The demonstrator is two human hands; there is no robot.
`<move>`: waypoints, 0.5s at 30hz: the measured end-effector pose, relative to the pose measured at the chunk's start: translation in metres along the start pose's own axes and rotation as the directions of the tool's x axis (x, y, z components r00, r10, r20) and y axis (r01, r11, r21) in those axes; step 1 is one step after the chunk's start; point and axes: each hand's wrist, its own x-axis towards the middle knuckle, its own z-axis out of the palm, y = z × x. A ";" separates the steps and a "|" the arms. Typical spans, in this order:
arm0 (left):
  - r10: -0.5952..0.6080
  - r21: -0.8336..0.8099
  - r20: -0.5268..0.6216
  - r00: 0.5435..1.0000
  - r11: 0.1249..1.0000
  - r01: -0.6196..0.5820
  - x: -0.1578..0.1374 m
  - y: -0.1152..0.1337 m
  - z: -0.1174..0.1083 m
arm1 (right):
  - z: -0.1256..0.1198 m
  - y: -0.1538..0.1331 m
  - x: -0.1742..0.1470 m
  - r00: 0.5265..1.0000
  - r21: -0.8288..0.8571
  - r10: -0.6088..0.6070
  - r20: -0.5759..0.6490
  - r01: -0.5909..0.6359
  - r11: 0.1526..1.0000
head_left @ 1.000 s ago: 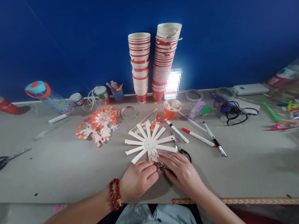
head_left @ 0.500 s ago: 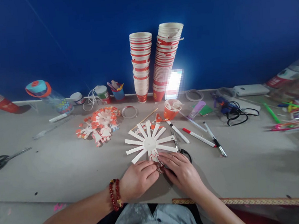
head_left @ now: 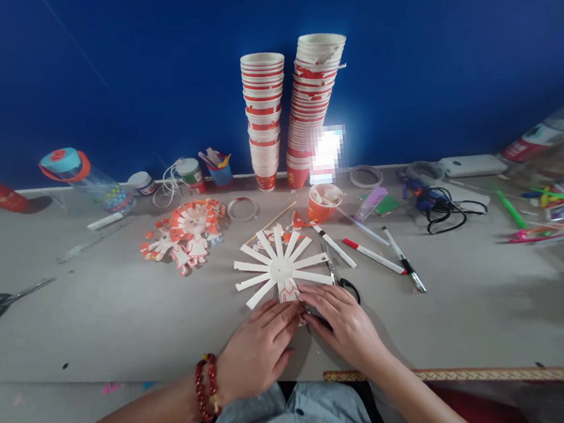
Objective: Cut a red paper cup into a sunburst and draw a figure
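Note:
A white paper cup cutout [head_left: 281,269], its sides cut into strips spread like rays, lies flat on the table in the middle. Its lower strip is a figure's body outlined in red, with the bottom end mostly covered by my fingers. My left hand [head_left: 260,346] grips the edge of that body from the left, fingers together and bent. From the right, my right hand [head_left: 339,319] presses and holds the same part, fingertips close to those of the left. Black-handled scissors [head_left: 349,289] lie partly behind my right hand.
Finished paper figures [head_left: 192,233] lie to the left. Two tall stacks of paper cups [head_left: 267,120] stand by the blue wall. An orange cup with scraps [head_left: 322,211], a red marker [head_left: 373,256] and a black pen [head_left: 406,262] are beyond my hands. Other scissors [head_left: 2,305] rest far left.
My left hand has drawn down and turned, its wrist lower and fingers reaching up to the cutout. The right hand stays at the body, and the view has shifted slightly.

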 end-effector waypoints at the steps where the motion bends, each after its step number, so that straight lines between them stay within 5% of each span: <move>1: 0.009 0.024 0.011 1.000 1.000 -0.009 -0.001 0.001 0.001 | 0.000 0.000 0.000 1.000 0.003 -0.001 0.001 0.001 1.000; 15: -0.003 0.168 -0.006 1.000 0.986 0.004 -0.010 0.007 0.010 | 0.001 0.000 -0.002 1.000 -0.012 -0.004 0.003 0.004 1.000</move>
